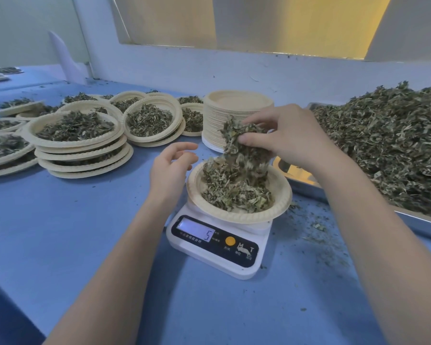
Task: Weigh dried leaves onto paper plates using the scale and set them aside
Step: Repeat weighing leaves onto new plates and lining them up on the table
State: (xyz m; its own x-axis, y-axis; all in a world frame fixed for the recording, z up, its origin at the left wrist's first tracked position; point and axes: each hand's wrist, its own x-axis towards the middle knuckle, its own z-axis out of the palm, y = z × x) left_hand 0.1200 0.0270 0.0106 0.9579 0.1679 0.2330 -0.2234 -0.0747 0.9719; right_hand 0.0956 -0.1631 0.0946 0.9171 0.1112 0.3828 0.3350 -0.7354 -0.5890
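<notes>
Nearest, a blue table surface (60, 232) fills the foreground, dusted with dark leaf crumbs to the right of a white digital scale (217, 245). One scale is in view; its lit display shows a single digit, 5, beside an orange button. On its platform sits one paper plate (279, 195) holding a mound of dried leaves (234, 192).

Two bare forearms reach in from the bottom edge. The left hand (171, 168) hovers just beside the plate's left rim, fingers loosely curled and spread, holding nothing. The right hand (289, 135) is raised above the plate — its thumb and fingers pinch a clump of leaves (241, 135), and loose pieces hang or fall from the clump toward the mound below.

To the right lies one metal tray (306, 183), heaped with a large pile of loose dried leaves (388, 145); a bare corner of it shows near the scale.

Behind the scale stands one tall stack of empty paper plates (224, 120). To the left, filled plates (77, 128) are set out in overlapping stacks — the nearest stack shows about five plates, and more than a dozen filled plates are visible in all, though the exact count cannot be told where they overlap.

Farthest back, a pale blue-white wall (209, 68) rises from the table, with a yellowish framed panel (259, 21) above it and a white divider (62, 56) at the left.
</notes>
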